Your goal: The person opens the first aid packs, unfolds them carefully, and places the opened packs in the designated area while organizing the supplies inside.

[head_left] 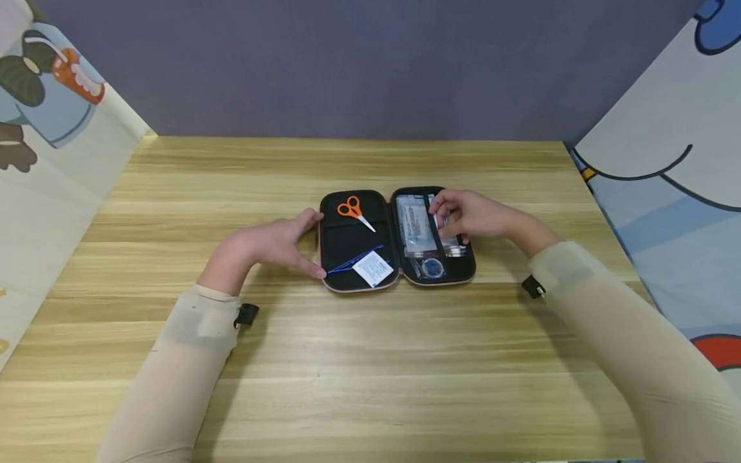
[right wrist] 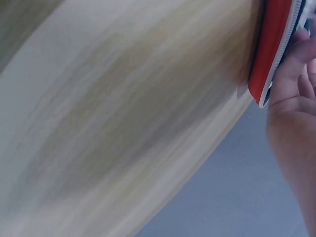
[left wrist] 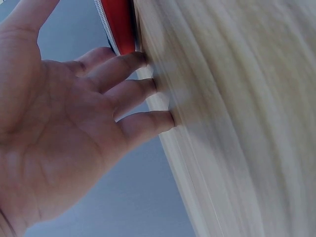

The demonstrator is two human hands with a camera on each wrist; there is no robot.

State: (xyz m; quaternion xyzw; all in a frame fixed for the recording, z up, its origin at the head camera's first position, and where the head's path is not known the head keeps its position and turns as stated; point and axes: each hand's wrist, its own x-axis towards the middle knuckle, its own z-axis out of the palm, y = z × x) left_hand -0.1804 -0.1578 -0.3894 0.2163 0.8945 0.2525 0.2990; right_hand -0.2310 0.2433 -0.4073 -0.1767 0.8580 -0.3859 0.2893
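An unzipped black-lined case (head_left: pixel 360 239) lies spread flat on the table, its outside red in the wrist views. My left hand (head_left: pixel 278 243) rests at its left edge, thumb by the near corner and fingers spread along the side. In that half lie orange-handled scissors (head_left: pixel 354 211), blue tweezers (head_left: pixel 353 259) and a white square packet (head_left: pixel 373 268). My right hand (head_left: pixel 471 214) reaches into the right half, fingers curled beside the elastic strap (head_left: pixel 433 225), pinching a small white packet mostly hidden by the fingers. Clear plastic packets (head_left: pixel 414 224) lie under the strap.
A round blue item in clear wrapping (head_left: pixel 432 268) sits at the near end of the right half, by some silvery pieces (head_left: pixel 456 251). The wooden table (head_left: pixel 370 366) meets a grey panel (head_left: pixel 359 71) at the back. Cartoon-printed sheets (head_left: pixel 666 122) flank both sides.
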